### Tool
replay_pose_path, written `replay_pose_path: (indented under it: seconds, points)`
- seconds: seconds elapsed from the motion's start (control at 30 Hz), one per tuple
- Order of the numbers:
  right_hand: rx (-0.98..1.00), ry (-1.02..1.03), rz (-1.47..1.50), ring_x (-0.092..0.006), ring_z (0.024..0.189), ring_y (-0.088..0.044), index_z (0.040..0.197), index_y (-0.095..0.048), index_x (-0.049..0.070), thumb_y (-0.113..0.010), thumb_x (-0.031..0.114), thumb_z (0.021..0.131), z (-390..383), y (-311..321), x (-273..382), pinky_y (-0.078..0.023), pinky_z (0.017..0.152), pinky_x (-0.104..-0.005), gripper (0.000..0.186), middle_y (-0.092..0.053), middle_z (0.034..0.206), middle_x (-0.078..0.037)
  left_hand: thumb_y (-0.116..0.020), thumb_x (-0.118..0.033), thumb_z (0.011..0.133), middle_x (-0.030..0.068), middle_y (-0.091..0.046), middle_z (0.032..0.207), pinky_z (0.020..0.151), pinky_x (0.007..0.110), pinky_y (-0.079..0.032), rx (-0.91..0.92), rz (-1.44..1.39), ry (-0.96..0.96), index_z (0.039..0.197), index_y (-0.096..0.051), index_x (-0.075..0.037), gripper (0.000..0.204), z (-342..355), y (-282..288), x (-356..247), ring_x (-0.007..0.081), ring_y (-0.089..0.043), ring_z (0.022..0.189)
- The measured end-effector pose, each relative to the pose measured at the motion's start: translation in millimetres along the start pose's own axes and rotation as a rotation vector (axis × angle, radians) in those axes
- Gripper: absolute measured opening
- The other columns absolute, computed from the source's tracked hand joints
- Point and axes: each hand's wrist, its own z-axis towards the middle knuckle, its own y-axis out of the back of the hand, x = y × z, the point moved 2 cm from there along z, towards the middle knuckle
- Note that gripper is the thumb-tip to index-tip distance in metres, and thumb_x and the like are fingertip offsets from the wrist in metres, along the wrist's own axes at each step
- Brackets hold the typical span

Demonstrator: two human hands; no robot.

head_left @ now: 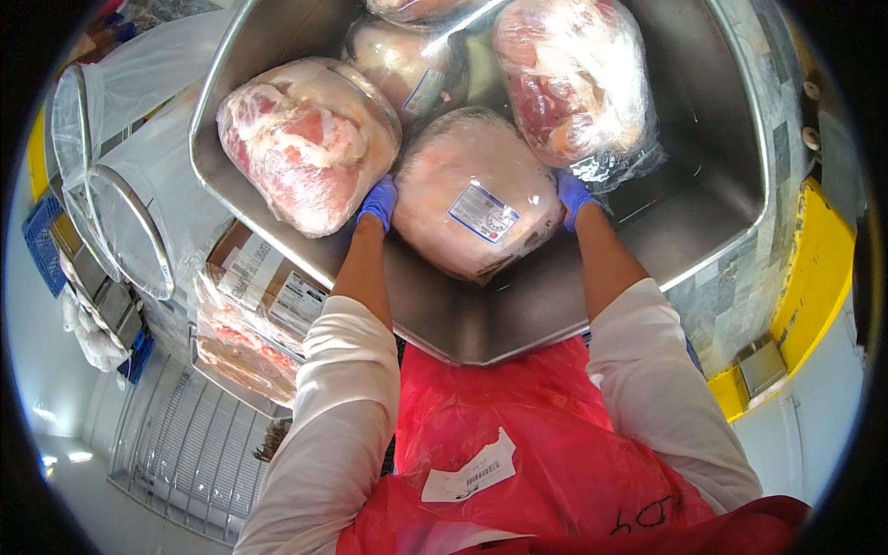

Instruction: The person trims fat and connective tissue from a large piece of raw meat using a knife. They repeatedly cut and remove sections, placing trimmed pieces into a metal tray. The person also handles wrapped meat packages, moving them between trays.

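A large, rounded piece of meat (442, 190) in clear plastic wrap, with a white and blue label on its pale rind, lies in a deep stainless steel tub (689, 199). My left hand (379, 202), in a blue glove, grips its left side. On its right side my right hand (573, 196), gloved the same way, holds it too; the fingertips of both hands are partly hidden. To the left rests a red and white wrapped cut (305, 143). Another wrapped cut (575, 83) sits just above my right hand. Behind the held piece is a further labelled piece (400, 63).
The tub's rim (532, 350) runs close against my red plastic apron (490, 407). At left stand a cardboard box (268, 277), a tray of packed meat (242, 347) and a metal hoop (139, 227) with clear plastic. A yellow frame (814, 273) is at right.
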Motion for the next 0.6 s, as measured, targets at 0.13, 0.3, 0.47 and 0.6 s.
replay_pose_path:
  seconds: [0.13,0.3,0.47,0.6]
  points:
    - [0.077,-0.076,-0.037,-0.0265,0.107,-0.07,0.129,-0.068,0.011,-0.043,0.057,0.102,-68.4,-33.2,27.1,-0.054,0.097,-0.0472,0.059,-0.072,0.125,-0.01,-0.046,-0.025,0.102,0.0209,-0.066,0.128,0.106,0.042,-0.047,0.488,-0.295,-0.01,0.125,-0.065,-0.002,0.038,1.6,24.0,-13.9,0.0301,-0.061,0.117]
    - [0.089,-0.14,0.014,-0.0263,0.107,-0.07,0.128,-0.069,0.01,-0.046,0.056,0.1,-40.3,3.8,-0.7,-0.053,0.1,-0.0454,0.059,-0.073,0.122,-0.012,-0.047,-0.026,0.103,0.0197,-0.061,0.139,0.112,0.042,-0.041,0.597,-0.802,0.297,0.131,-0.062,-0.002,0.039,24.2,194.2,-86.9,0.0313,-0.056,0.126]
    - [0.186,-0.174,0.178,-0.0291,0.107,-0.071,0.128,-0.068,0.007,-0.044,0.055,0.1,-51.6,-8.7,3.8,-0.054,0.1,-0.0467,0.06,-0.073,0.123,-0.014,-0.046,-0.036,0.104,0.0164,-0.067,0.133,0.11,0.04,-0.043,0.579,-1.743,0.965,0.13,-0.063,-0.002,0.046,-7.6,205.1,-101.7,0.0291,-0.059,0.123]
    - [0.3,-0.138,0.29,-0.0313,0.107,-0.071,0.129,-0.068,0.005,-0.042,0.053,0.1,-83.2,-26.0,21.3,-0.054,0.101,-0.0478,0.062,-0.073,0.124,-0.015,-0.04,-0.036,0.106,0.0151,-0.071,0.123,0.099,0.041,-0.051,0.47,-1.851,0.973,0.126,-0.066,-0.003,0.046,-21.1,176.9,-95.0,0.0272,-0.067,0.108]
